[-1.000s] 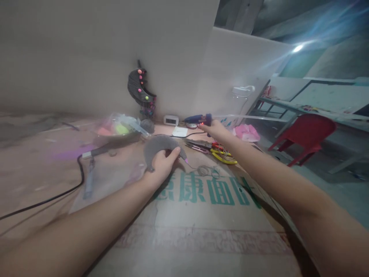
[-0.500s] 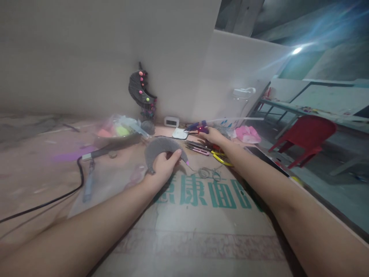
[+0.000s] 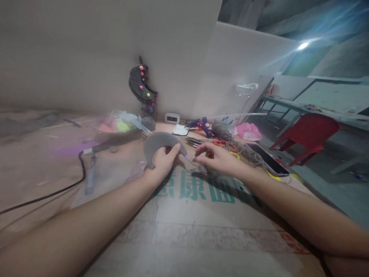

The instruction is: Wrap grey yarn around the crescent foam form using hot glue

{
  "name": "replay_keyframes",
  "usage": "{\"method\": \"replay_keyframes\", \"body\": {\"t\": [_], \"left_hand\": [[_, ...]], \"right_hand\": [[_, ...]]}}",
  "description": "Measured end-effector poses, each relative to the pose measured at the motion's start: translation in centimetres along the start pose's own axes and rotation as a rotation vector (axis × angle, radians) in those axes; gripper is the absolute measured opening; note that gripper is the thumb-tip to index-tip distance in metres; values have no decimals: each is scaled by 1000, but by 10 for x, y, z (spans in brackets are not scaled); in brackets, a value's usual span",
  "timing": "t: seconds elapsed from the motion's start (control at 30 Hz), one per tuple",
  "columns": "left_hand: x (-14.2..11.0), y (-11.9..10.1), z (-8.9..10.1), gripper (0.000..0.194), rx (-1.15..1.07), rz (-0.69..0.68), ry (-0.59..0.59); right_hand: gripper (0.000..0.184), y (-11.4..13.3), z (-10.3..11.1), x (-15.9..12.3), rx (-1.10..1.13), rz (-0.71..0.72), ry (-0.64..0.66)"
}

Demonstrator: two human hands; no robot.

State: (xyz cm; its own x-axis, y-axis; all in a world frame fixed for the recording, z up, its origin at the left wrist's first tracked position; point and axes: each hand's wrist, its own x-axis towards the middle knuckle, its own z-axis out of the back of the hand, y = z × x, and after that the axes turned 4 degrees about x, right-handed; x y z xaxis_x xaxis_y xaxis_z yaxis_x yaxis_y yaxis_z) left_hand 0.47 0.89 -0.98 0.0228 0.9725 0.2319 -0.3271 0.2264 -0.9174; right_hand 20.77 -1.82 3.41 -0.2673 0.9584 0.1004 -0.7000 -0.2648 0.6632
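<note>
Now released, the glue gun (image 3: 201,124) is resting beyond the narrowly parted right grip (image 3: 218,159); the left grip (image 3: 163,163) is holding a gray, pink-tipped crescent (image 3: 154,143).

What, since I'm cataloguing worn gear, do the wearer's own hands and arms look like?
The left hand and right hand are ungloved. The left arm and right arm show no sleeves, watch or bracelet. Rings are too blurred to rule out.

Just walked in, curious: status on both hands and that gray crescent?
Left hand: holding gray crescent. Right hand: by the gray cord, grip unclear. Glue gun: beyond, apart from both hands.
</note>
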Motion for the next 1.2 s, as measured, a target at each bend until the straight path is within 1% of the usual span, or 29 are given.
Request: {"method": "replay_keyframes", "body": {"t": [0.03, 0.1, 0.13, 0.23, 0.27, 0.33, 0.47, 0.57, 0.6, 0.67, 0.77, 0.93, 1.0, 1.07, 1.13, 1.2], "left_hand": [[0, 0, 0, 45, -10, 10, -4], [-1, -1, 1, 46, -27, 31, -13], [-2, -3, 1, 46, -24, 37, -22], [-5, -10, 2, 43, 43, 36, -56], [-6, -13, 3, 41, 63, 32, -55], [-7, -16, 3, 39, 79, 24, -38], [-7, -13, 2, 38, 103, -28, 46], [-6, -9, 1, 39, 94, -78, 121], [-7, -8, 0, 39, 84, -89, 138], [-7, -9, 0, 38, 57, -90, 165], [-7, -9, 1, 37, 11, -79, 190], [-3, -4, 2, 37, 69, -68, 115], [-2, -2, 2, 38, 63, -65, 133], [-3, -2, 2, 39, 33, -53, 159], [-4, -3, 2, 39, 13, -48, 162], [-4, -5, 2, 39, 23, -49, 142]], "right_hand": [[36, 3, -6, -6, 5, 17, 38], [37, 8, -15, -14, -11, 54, 65], [33, 9, -18, -16, -15, 59, 72], [9, 13, -23, -21, -15, 45, 85], [8, 14, -24, -21, -26, 63, 79], [15, 16, -26, -22, -87, 153, 43], [19, 19, -29, -21, -241, 369, -26], [20, 17, -27, -17, -211, 438, -110], [20, 14, -26, -15, -176, 433, -150], [21, 8, -23, -11, -101, 376, -223], [21, -3, -20, -6, -21, 240, -260], [19, -14, -18, -2, 11, 98, -170], [34, -12, -20, -3, 141, 68, -137], [45, -10, -24, -5, 340, 65, -91], [47, -7, -27, -7, 489, 71, -38], [47, -5, -29, -9, 553, 70, 7]]}}
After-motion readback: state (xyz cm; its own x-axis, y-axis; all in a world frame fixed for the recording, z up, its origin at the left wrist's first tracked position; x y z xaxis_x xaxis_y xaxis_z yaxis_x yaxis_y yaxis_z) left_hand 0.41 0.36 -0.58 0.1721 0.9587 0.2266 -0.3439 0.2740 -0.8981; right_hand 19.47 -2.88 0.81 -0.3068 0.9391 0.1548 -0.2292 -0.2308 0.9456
